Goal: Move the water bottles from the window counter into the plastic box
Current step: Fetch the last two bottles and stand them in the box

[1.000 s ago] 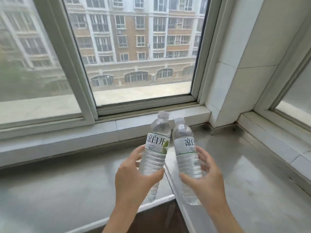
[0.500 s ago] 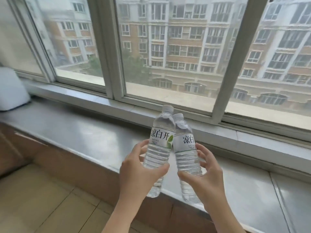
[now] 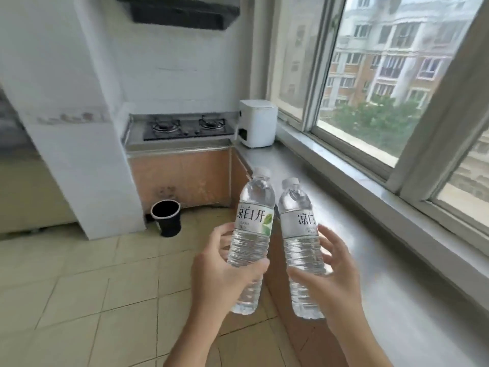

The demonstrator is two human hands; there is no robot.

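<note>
Left hand: the left hand (image 3: pixel 225 271) is wrapped round the middle of a clear plastic water bottle with a white cap and a green-leaf label (image 3: pixel 251 242), thumb across the front and fingers behind, holding it upright in the air.
Right hand: the right hand (image 3: pixel 330 282) grips a second clear plastic water bottle with a white cap and white label (image 3: pixel 301 247) from its right side, thumb low on the front, fingers curled behind.
Bottles: both are lifted off the long grey window counter (image 3: pixel 370 247), standing close side by side but apart, out over the counter's front edge and the beige tiled floor (image 3: pixel 79 287).
Plastic box: not in view, so I cannot tell where it stands.
Surroundings: a white boxy appliance (image 3: pixel 258 127) sits at the counter's far end beside a black two-burner gas hob (image 3: pixel 186 127); a black round bin (image 3: pixel 166 217) stands on the floor below.
Stage: judged as carrying, with placing not yet done.
Risk, slip: each grip sits on ribbed, thin-walled plastic; squeezing may buckle it, loosening may let a full bottle slide down.
Risk, knock: carried this near each other, the bottles could bump together and twist in the hands.
Risk, aim: with the box unseen, turning quickly could swing a bottle into the counter edge.
</note>
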